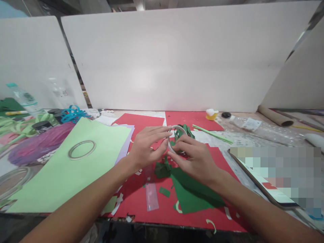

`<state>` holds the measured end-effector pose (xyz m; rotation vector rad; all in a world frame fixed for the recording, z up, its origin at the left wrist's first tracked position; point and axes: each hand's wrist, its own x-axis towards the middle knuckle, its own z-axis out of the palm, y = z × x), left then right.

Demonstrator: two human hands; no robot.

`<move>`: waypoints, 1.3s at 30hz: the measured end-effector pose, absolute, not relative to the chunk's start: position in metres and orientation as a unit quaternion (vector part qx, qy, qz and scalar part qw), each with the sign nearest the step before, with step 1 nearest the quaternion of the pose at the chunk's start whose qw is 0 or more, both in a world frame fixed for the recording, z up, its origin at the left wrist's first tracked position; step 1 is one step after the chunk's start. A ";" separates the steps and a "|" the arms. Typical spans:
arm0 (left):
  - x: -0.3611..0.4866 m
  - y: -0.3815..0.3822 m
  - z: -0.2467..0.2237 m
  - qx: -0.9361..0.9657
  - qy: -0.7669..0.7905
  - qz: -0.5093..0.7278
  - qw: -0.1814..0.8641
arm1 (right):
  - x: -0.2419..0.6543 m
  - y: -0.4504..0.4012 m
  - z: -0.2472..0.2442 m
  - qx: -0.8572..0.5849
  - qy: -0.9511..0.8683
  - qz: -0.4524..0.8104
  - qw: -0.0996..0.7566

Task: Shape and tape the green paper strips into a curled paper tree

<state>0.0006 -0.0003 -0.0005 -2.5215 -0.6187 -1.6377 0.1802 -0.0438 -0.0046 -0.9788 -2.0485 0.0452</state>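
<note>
A narrow pale roll of tape (179, 127) is held up above the middle of the table. My right hand (193, 157) grips its near right side with bent fingers. My left hand (149, 145) meets the left edge, with long fingers above and thumb below, closed on the rim. Behind the roll lies a bundle of dark green paper strips (187, 131). Below the hands are a dark green sheet (194, 192), a small dark green folded piece (162, 169) and a clear ruler (152, 197), all on red paper (136, 207).
Light green sheets (55, 182) on the left carry another tape roll (71, 152). A tablet-like device (268, 189), a plastic bottle (250, 124) and a cardboard tube (275, 116) lie at right. A yellow pot (211, 116) stands behind, before white panels (162, 60).
</note>
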 end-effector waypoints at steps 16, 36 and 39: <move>-0.005 0.000 0.003 -0.833 -0.203 -0.515 -0.012 | 0.178 -0.043 -0.001 -0.399 -0.790 0.112 0.451; -0.003 -0.008 0.010 -0.868 -0.276 -0.381 -0.157 | 0.191 -0.034 0.012 -0.396 -0.717 0.397 0.415; -0.007 -0.004 0.009 -0.879 -0.280 -0.361 -0.138 | 0.195 -0.033 0.012 -0.418 -0.728 0.230 0.492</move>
